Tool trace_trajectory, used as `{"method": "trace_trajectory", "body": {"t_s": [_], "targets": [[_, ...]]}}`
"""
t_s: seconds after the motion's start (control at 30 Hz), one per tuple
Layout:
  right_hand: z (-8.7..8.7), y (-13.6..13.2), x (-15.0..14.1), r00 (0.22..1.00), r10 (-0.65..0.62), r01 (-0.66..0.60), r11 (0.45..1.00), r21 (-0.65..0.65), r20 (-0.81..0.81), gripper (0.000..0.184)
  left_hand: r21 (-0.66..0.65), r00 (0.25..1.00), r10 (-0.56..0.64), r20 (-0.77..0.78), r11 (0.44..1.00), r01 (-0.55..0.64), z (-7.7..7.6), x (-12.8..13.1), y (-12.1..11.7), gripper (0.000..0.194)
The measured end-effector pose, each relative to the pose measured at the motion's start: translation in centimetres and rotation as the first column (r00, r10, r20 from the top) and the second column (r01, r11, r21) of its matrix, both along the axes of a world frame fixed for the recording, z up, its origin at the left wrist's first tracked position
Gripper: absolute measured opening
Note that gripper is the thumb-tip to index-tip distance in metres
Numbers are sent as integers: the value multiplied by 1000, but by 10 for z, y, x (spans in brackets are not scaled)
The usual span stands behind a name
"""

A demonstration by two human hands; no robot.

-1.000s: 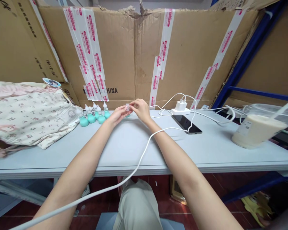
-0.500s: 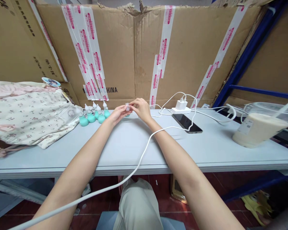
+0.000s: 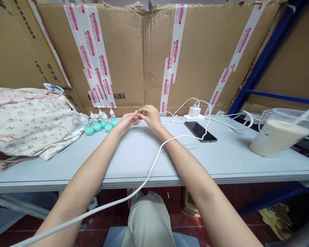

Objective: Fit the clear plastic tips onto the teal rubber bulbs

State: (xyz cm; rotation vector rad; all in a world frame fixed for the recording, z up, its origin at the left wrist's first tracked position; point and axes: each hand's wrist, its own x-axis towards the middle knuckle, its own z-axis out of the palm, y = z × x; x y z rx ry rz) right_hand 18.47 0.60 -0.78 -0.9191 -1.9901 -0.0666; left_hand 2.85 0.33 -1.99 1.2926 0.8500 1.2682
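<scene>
My left hand (image 3: 128, 121) and my right hand (image 3: 149, 116) meet above the far part of the table. Between their fingertips is a small clear plastic piece (image 3: 136, 116), mostly covered by the fingers; its exact kind I cannot make out. Both hands have their fingers closed on it. Just below them, a bit of teal (image 3: 136, 123) shows, largely hidden. To the left of my left hand stand several teal squeeze bulbs (image 3: 108, 127) with pale pointed tips.
A floral cloth bag (image 3: 33, 123) lies at the left. On the right are a phone (image 3: 200, 131), a white charger (image 3: 194, 112) and a cup of milky drink (image 3: 275, 137). A white cable (image 3: 154, 163) crosses over my right forearm. Taped cardboard (image 3: 208, 51) walls the back.
My fingers have closed further around the clear piece, so less of it shows. The hands have otherwise hardly moved, and the view has shifted slightly.
</scene>
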Motion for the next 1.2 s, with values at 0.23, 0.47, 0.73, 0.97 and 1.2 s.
{"method": "trace_trajectory", "body": {"t_s": [0.23,0.47,0.73,0.97,1.2], "targets": [[0,2,3,1000,-8,8,1000,-28,-11,18,66,1000,23,-4,998,-23,3,-2,0,33],[-1,2,4,1000,-21,20,999,-49,-19,25,169,999,-37,-19,985,40,3,-4,1,37],[0,1,4,997,-64,59,994,-97,-47,32,129,999,-21,43,991,15,3,-4,4,37],[-6,8,12,987,-152,141,974,-180,-52,37,43,994,-37,99,998,33,5,0,2,39],[-12,15,20,981,-191,180,954,-241,-22,39,96,999,-24,35,995,20,5,0,-1,38]]}}
